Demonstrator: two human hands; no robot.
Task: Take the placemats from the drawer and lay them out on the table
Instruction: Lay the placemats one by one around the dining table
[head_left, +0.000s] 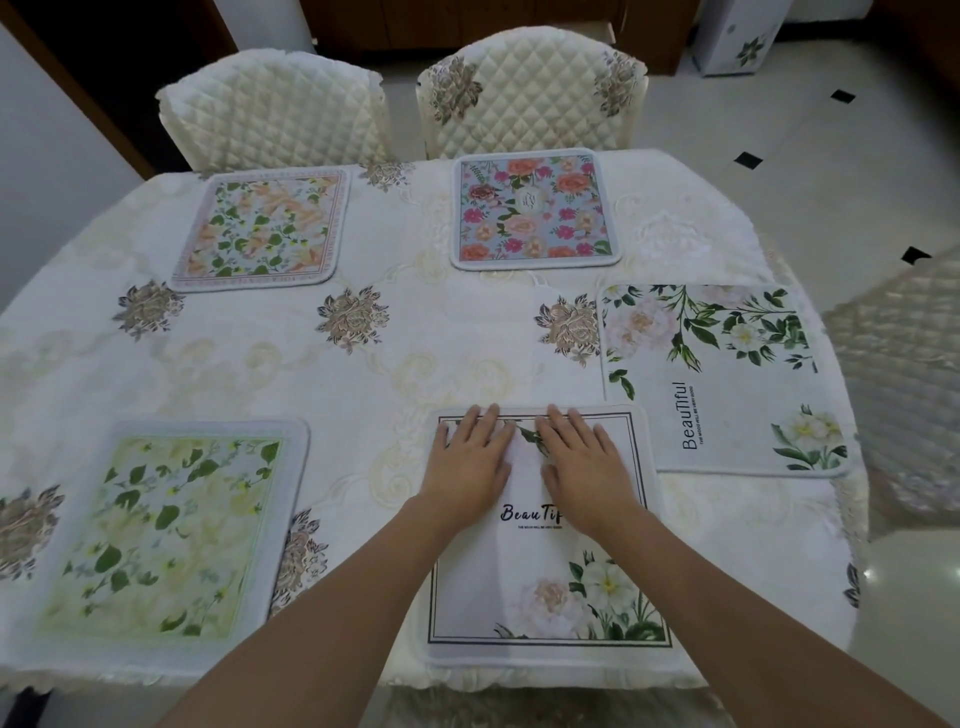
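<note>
Several floral placemats lie flat on the table (395, 374), which has a white embroidered cloth. A white "Beautiful" placemat (535, 582) with a black frame lies at the near edge. My left hand (470, 457) and my right hand (584, 462) rest palm down, side by side, on its far half, fingers spread. A second "Beautiful" placemat (722, 379) lies to the right, turned sideways. A green leafy placemat (166, 535) is at the near left, an orange-and-green one (260, 228) at the far left, a pink-rose one (535, 208) at the far middle.
Two chairs with quilted cream covers stand behind the table, one at the far left (275, 111) and one at the far middle (535, 91). Another covered chair (904, 374) stands at the right. Tiled floor (805, 156) lies beyond.
</note>
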